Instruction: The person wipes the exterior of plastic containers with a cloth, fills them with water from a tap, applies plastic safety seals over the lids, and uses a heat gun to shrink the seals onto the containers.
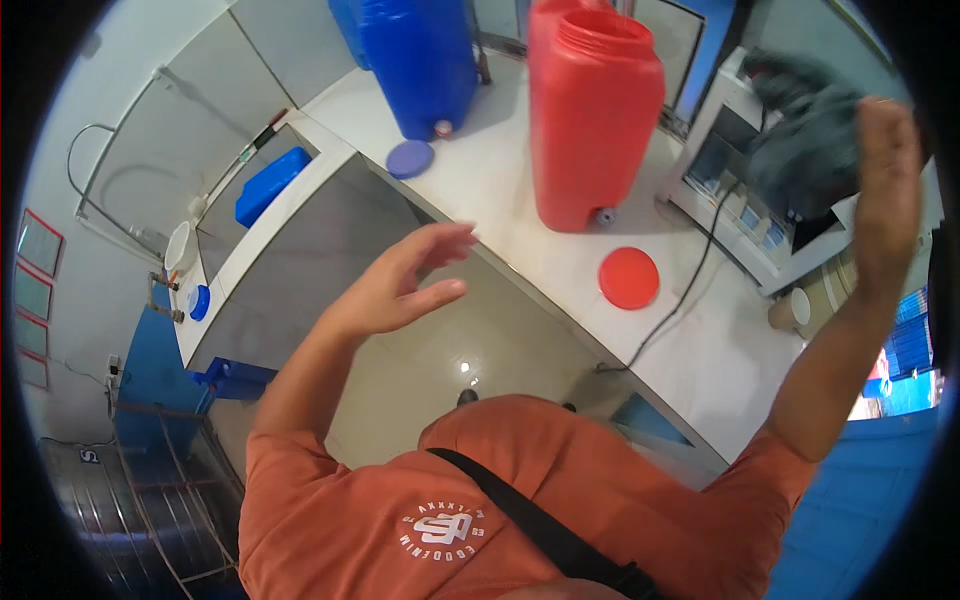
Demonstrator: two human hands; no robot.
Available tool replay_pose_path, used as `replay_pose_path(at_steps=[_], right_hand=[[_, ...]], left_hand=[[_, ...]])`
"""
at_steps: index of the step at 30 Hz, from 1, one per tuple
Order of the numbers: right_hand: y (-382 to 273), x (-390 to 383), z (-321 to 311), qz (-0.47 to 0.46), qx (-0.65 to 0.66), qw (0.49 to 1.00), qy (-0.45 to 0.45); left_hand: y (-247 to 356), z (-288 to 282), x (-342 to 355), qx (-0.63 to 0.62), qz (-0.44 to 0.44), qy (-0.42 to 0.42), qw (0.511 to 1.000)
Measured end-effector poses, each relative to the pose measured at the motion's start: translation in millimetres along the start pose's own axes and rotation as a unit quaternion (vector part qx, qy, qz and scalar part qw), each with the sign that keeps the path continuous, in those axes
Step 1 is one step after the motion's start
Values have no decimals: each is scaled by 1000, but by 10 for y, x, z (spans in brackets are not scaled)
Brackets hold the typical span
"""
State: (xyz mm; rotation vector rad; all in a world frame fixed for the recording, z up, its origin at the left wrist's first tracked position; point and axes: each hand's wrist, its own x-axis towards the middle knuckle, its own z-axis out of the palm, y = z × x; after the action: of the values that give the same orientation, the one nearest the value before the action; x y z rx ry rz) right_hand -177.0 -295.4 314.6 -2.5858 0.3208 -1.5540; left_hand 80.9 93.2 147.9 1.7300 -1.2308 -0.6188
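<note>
Above the front edge of the white counter, my left hand (405, 280) hangs in the air, fingers and thumb apart, holding nothing. My right hand (888, 185) is raised at the far right, fingers stretched upward, beside a blurred dark grey bundle (815, 150), maybe cloth or a bag; whether they touch is unclear. A tall red water container (595, 130) stands on the counter with its wide mouth uncovered and a small tap low down. Its round red lid (629, 278) lies flat nearby. Behind, to the left, stands a blue container (422, 65) with a violet-blue lid (410, 159) beside it.
A white-framed cabinet (725, 190) stands on the right, under the bundle. Its black cable (690, 290) crosses the counter (500, 200). A paper cup (790, 310) is near the right edge. At left, a blue box (273, 187) sits in a recessed basin, with a blue cap (199, 302) close by.
</note>
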Motion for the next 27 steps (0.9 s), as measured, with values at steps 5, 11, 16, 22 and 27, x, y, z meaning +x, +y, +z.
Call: replay_pose_path(at_steps=[5, 11, 16, 22, 27], right_hand=[[-1843, -569, 1392, 61, 326, 912, -241], [-2181, -992, 2366, 158, 475, 806, -316], [-2533, -1102, 2931, 154, 435, 786, -410], [-2628, -1061, 3190, 175, 405, 836, -326], [-2585, -779, 2918, 159, 423, 867, -211]], left_hand=[[-65, -174, 70, -41, 126, 72, 989], [-424, -903, -260, 48, 14, 10, 999], [-821, -1391, -399, -117, 13, 67, 991], [-639, -1660, -418, -132, 70, 94, 984], [-671, -1915, -527, 119, 94, 40, 988]])
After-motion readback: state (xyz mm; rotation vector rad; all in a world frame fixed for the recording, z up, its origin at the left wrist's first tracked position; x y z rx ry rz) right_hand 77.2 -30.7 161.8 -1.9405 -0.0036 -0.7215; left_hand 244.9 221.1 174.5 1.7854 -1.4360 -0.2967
